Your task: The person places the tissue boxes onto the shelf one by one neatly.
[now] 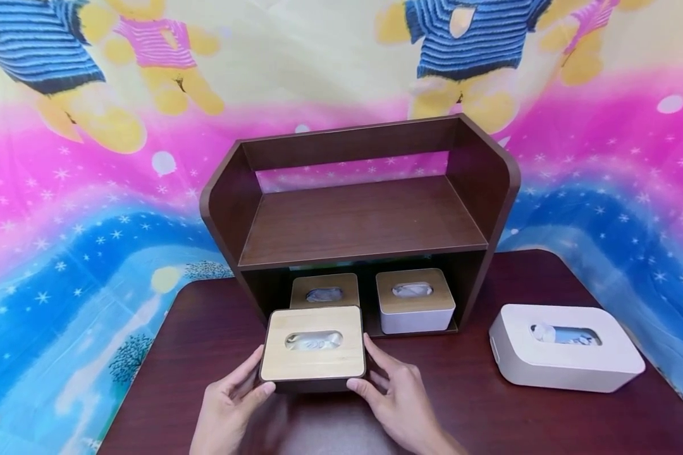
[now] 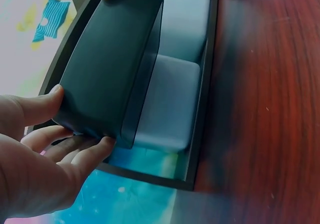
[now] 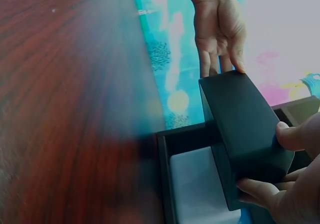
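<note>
Both hands hold a dark tissue box (image 1: 313, 366) with a pale wooden lid and an oval slot, lifted in front of the shelf's lower compartment. My left hand (image 1: 230, 398) grips its left end, thumb at the front corner. At the opposite end, my right hand (image 1: 401, 395) holds it with the thumb near the front edge and fingers along the side. The left wrist view shows the box's dark front (image 2: 102, 64) between the two hands. Its dark side (image 3: 245, 129) also appears in the right wrist view, tilted against the shelf behind.
A dark brown two-tier desk shelf (image 1: 364, 221) stands at the back of the table (image 1: 467, 404). Its lower compartment has a wood-topped tissue box (image 1: 324, 282) on the left, partly hidden, and another (image 1: 415, 303) on the right. A white tissue box (image 1: 563, 354) lies at the right.
</note>
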The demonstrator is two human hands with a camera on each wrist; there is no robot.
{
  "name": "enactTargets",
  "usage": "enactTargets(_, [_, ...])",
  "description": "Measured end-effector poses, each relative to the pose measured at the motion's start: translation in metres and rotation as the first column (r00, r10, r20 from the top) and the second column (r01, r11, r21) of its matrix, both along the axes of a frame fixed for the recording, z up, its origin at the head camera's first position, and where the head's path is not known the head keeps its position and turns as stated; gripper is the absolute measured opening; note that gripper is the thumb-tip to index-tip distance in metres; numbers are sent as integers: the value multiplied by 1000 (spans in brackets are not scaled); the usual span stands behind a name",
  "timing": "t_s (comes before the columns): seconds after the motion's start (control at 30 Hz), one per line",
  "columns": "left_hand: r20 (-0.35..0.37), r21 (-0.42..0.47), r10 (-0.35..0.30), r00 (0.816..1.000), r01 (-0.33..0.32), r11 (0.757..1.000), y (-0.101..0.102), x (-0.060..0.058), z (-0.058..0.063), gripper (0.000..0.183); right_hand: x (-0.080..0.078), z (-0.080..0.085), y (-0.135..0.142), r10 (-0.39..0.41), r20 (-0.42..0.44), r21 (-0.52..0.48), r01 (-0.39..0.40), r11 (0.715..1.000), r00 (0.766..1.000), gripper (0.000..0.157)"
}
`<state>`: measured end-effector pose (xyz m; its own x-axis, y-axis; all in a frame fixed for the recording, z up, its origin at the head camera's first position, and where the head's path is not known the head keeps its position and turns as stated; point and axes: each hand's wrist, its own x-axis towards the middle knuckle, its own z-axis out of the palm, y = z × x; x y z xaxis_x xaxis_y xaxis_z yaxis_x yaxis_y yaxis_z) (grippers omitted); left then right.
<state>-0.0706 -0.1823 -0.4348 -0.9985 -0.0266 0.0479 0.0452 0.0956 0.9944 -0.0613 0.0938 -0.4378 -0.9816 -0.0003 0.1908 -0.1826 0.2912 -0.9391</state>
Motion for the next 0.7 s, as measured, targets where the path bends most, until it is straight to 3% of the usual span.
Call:
enactTargets(0.33, [-81,-46,-45,996,41,998,6,-3,17,61,0,16,9,-15,-15,34,16,999,1000,72])
enactTargets(0.7, [-24,-46,-47,999,46,998,10,-6,43,63,-6,42,18,39,-49,62,-36,997,998,73])
